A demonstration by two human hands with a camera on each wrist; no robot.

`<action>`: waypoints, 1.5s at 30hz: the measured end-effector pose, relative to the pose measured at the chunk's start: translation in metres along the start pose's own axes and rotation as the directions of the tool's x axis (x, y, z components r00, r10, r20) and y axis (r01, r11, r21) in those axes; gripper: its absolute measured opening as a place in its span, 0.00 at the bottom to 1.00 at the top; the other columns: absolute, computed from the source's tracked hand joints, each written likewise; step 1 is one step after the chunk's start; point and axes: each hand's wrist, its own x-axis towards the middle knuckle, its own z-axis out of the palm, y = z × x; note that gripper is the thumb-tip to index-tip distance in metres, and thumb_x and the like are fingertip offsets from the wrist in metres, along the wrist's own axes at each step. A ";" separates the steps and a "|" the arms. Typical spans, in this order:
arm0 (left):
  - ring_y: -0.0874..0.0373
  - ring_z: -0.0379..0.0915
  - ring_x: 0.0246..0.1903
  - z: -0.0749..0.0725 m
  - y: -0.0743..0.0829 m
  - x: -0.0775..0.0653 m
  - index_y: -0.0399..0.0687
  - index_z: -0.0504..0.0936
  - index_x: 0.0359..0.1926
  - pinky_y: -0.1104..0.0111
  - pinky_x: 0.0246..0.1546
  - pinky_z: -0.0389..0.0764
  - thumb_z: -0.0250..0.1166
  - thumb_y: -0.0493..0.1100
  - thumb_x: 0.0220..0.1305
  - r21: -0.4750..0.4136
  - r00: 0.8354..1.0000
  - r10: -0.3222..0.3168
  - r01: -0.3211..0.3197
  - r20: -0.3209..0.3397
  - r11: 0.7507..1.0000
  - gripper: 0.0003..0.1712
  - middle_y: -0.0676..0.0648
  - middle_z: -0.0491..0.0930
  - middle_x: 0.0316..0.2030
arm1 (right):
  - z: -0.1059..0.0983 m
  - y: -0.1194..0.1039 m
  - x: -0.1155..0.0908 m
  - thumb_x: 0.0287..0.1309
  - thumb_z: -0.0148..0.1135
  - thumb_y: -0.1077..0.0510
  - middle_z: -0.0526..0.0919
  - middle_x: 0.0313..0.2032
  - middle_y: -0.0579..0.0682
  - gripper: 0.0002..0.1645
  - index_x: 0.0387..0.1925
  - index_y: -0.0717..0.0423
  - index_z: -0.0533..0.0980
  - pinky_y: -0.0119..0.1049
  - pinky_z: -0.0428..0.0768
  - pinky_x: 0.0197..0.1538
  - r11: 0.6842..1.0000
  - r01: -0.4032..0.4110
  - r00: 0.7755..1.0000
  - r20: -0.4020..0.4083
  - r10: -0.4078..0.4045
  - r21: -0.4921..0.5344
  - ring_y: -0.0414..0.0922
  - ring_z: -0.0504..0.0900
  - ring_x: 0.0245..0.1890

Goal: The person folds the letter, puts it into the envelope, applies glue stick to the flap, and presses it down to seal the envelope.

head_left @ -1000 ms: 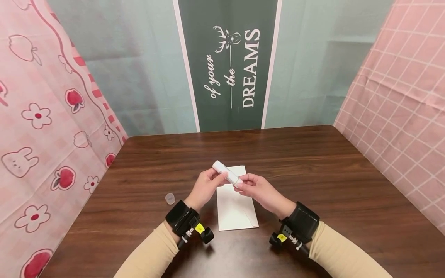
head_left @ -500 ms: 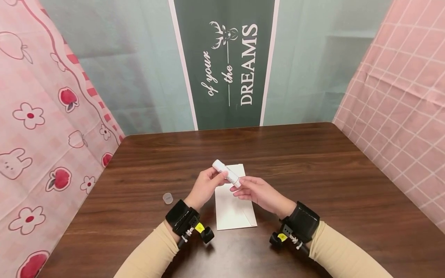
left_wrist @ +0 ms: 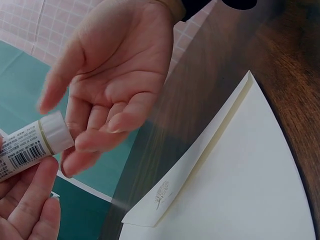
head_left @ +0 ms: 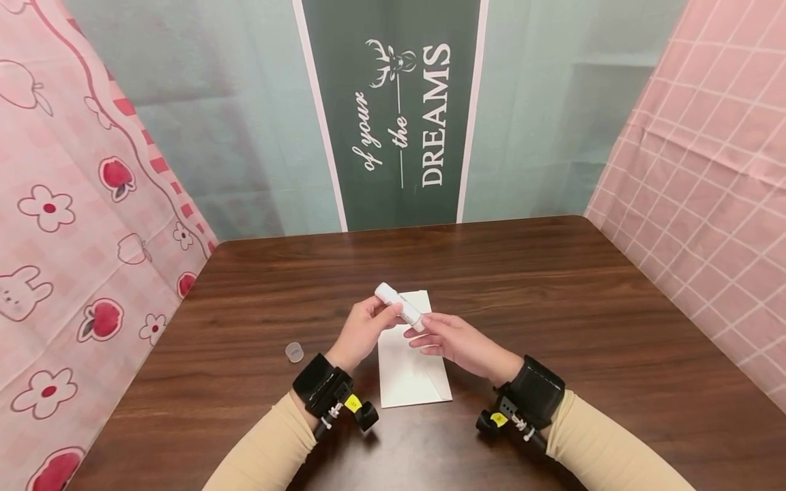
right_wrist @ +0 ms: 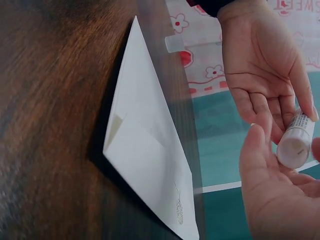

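A white glue stick [head_left: 399, 307], with a barcode label in the left wrist view, is held tilted above a white envelope [head_left: 411, 375]. My left hand [head_left: 362, 331] grips its barrel between thumb and fingers. At the lower end, my right hand [head_left: 457, 341] has its thumb and fingers around the glue stick's base [right_wrist: 294, 150], the hold looking loose. Blurred in the left wrist view, the right thumb [left_wrist: 52, 92] is close over that end. The upper end looks white; whether glue sticks out there cannot be told. A small translucent cap [head_left: 295, 352] lies left of the left hand.
The envelope lies on a dark wooden table [head_left: 522, 286], beneath both hands. Printed pink cloths [head_left: 104, 273] hang at left and right, and a green curtain [head_left: 393, 204] hangs behind the far edge. Both wrists wear black camera mounts [head_left: 529, 392].
My right hand's fingers have shifted round the base and spread lower, while the left hand keeps its grip. The cap and envelope appear slightly further left as the head view shifts.
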 end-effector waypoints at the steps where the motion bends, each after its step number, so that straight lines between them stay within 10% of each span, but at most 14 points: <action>1: 0.53 0.80 0.41 0.000 0.000 0.000 0.36 0.77 0.49 0.61 0.47 0.76 0.59 0.47 0.66 0.003 1.000 0.002 -0.002 -0.001 1.000 0.19 0.41 0.82 0.41 | 0.000 0.000 0.000 0.68 0.49 0.53 0.76 0.48 0.66 0.31 0.58 0.78 0.60 0.37 0.76 0.50 1.000 0.000 1.000 0.007 0.000 0.016 0.42 0.81 0.43; 18: 0.54 0.80 0.42 0.001 0.000 -0.001 0.37 0.76 0.50 0.62 0.47 0.76 0.59 0.48 0.65 0.011 0.999 -0.038 0.038 -0.001 0.999 0.20 0.42 0.82 0.42 | -0.001 0.004 0.002 0.59 0.61 0.56 0.80 0.41 0.60 0.23 0.49 0.69 0.69 0.40 0.77 0.49 0.974 0.024 0.988 -0.142 -0.057 -0.225 0.59 0.76 0.46; 25: 0.53 0.80 0.41 0.001 -0.002 -0.001 0.36 0.77 0.49 0.61 0.47 0.76 0.58 0.47 0.66 0.013 1.000 -0.014 0.014 -0.011 1.000 0.19 0.42 0.83 0.40 | -0.002 0.001 0.001 0.68 0.50 0.53 0.76 0.47 0.68 0.28 0.56 0.74 0.65 0.41 0.75 0.52 0.991 0.004 0.999 -0.043 -0.010 -0.135 0.51 0.78 0.48; 45: 0.53 0.80 0.43 0.000 -0.003 -0.003 0.36 0.76 0.52 0.60 0.49 0.75 0.58 0.46 0.66 0.006 0.999 -0.044 0.044 -0.005 0.999 0.20 0.41 0.82 0.42 | -0.004 0.001 -0.001 0.63 0.57 0.56 0.79 0.45 0.67 0.24 0.52 0.72 0.69 0.41 0.75 0.52 0.985 0.030 0.997 -0.064 -0.042 -0.172 0.55 0.78 0.48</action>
